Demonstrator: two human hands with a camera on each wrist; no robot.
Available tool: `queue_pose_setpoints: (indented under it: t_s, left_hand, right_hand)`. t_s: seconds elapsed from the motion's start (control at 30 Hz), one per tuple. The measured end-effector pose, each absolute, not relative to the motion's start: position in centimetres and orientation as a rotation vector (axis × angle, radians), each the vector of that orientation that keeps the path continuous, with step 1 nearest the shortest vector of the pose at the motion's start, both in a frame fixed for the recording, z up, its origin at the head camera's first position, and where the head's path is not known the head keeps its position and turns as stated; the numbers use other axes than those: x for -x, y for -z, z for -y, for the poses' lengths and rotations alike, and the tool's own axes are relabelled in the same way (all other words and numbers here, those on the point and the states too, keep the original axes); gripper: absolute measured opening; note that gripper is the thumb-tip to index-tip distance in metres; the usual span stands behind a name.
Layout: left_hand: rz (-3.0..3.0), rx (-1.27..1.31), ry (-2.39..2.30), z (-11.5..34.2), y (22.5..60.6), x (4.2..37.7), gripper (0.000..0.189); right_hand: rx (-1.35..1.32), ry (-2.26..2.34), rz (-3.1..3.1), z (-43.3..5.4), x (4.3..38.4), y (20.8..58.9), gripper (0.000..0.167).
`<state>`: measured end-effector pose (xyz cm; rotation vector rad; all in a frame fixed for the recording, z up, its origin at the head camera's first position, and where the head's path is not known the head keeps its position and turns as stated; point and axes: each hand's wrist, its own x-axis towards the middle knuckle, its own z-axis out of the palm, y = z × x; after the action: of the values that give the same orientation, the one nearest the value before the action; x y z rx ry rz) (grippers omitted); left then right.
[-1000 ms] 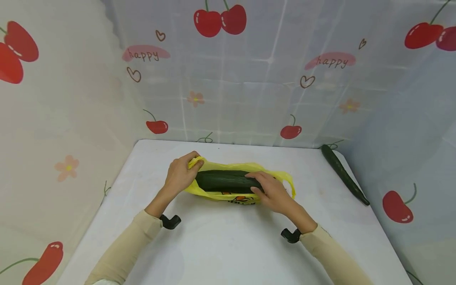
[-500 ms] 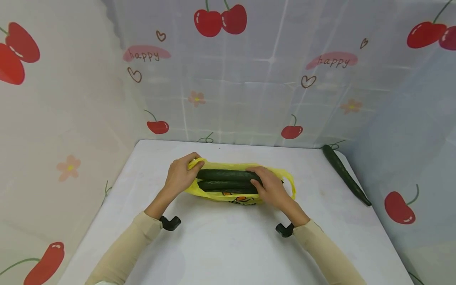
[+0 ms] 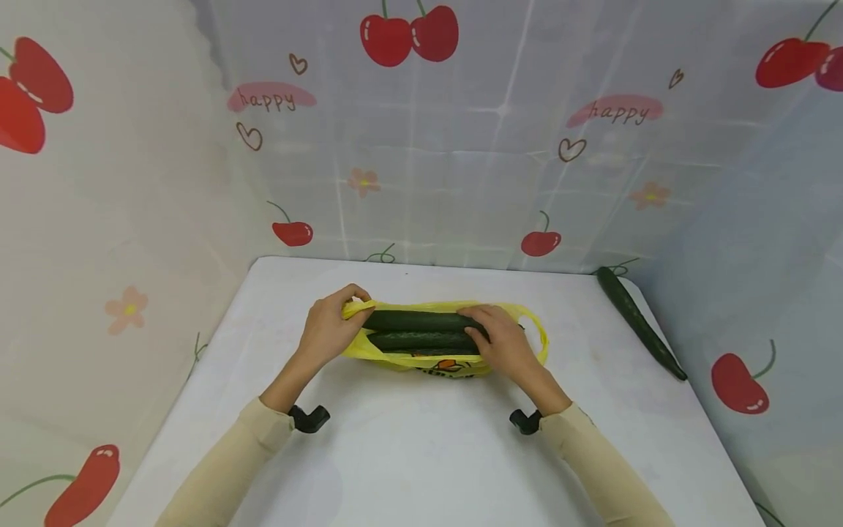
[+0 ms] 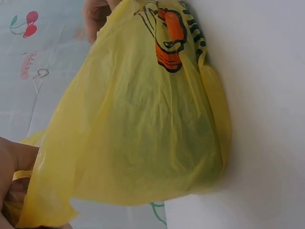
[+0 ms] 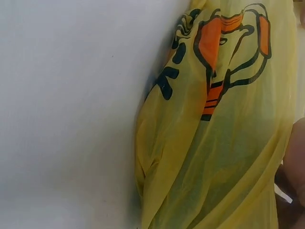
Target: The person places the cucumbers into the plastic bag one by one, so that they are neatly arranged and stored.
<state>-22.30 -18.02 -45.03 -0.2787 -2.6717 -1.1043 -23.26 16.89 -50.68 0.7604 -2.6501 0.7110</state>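
In the head view a yellow plastic bag (image 3: 519,316) lies on its base on the white table, its mouth facing up. Inside are dark green cucumbers side by side: a far cucumber (image 3: 421,320) and a nearer cucumber (image 3: 424,341), with a sliver of green below. My left hand (image 3: 327,326) pinches the bag's left rim between thumb and fingers. My right hand (image 3: 503,340) reaches into the right side, fingers and thumb curled about the right end of the far cucumber. In the left wrist view the thin bag wall (image 4: 143,124) hides the contents.
Another cucumber (image 3: 639,322) lies alone along the table's right edge. The white table (image 3: 421,454) stretches in front of the bag. Cherry-printed curtains (image 3: 448,168) hang behind and at both sides.
The cucumber in my right hand has shifted to the far side of the bag, so the nearer cucumber now shows. My left hand still pinches the rim, slightly further left.
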Motion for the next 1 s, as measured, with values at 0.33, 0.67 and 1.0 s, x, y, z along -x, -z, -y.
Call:
queue_pose_setpoints:
  t_s: [0.33, 0.67, 1.0]
  left_hand:
    - [2.843, 0.182, 1.119, 20.4, 45.5, 19.9, 0.042]
    - [3.016, 0.179, 1.112, 19.9, 47.7, 18.2, 0.045]
    - [3.029, 0.085, 1.219, 19.5, 48.7, 17.7, 0.043]
  right_hand:
    - [-0.681, -0.653, 2.666, -17.2, 23.0, 50.5, 0.043]
    - [-0.492, -0.766, 2.507, -23.4, 21.7, 48.5, 0.034]
    - [-0.039, -0.841, 2.406, -36.4, 20.9, 49.1, 0.028]
